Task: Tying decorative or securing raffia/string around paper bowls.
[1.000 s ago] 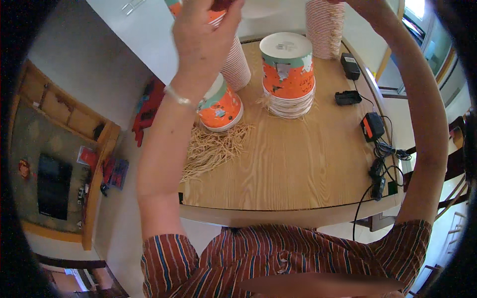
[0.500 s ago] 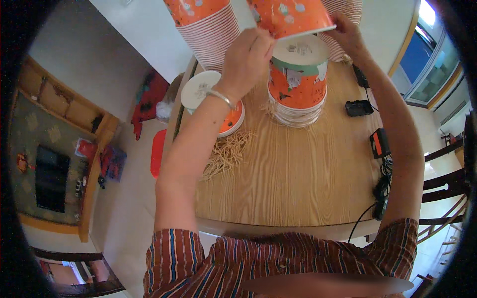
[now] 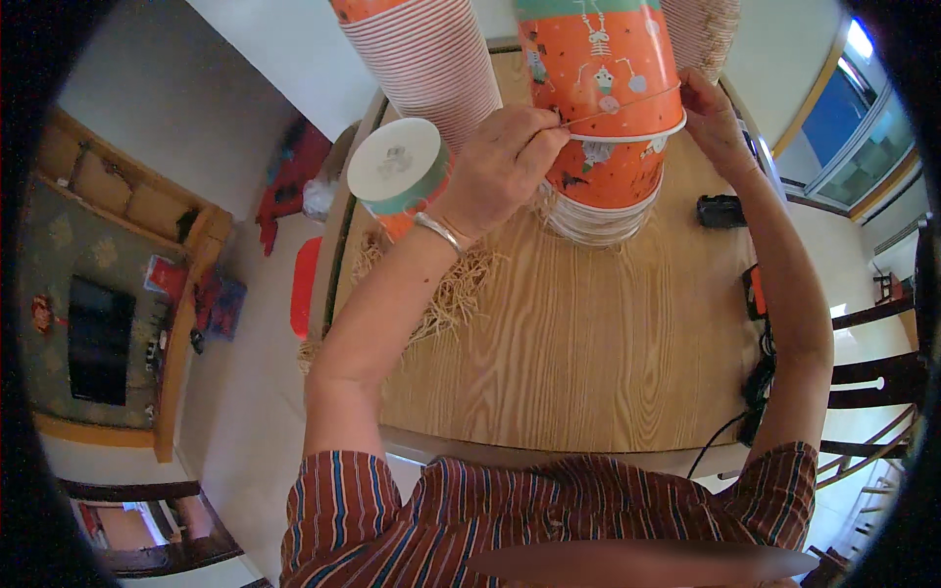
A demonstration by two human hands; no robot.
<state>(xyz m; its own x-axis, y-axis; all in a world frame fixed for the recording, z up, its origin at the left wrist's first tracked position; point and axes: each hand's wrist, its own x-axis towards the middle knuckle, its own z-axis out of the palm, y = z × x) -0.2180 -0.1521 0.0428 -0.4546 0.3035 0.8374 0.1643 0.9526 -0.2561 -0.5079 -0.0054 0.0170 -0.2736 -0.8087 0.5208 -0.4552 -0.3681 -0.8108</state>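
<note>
An orange paper bucket (image 3: 622,73) with a green band and skeleton prints sits upside down over the stack. Below it shows a second orange bucket (image 3: 603,176), with several white rims and tan cords around its foot. Across the upper bucket, just above its rim, runs a thin tan cord (image 3: 627,103). My left hand (image 3: 505,162) pinches this cord at the bucket's left side. At the right side my right hand (image 3: 713,120) has its fingers closed at the cord's other end. A loose heap of tan cords (image 3: 451,299) lies beside my left forearm.
Left of my hand, another upturned bucket (image 3: 397,167) has a white base. Tall stacks of nested buckets (image 3: 421,49) and more stacked rims (image 3: 704,34) rise behind. Along the table's right edge lie a black device (image 3: 720,211) and cables (image 3: 757,377). A chair (image 3: 872,382) stands right.
The bucket that was held tilted above the stack is now down over it. Both hands have moved lower, to its rim, and the cord now stretches across its front.
</note>
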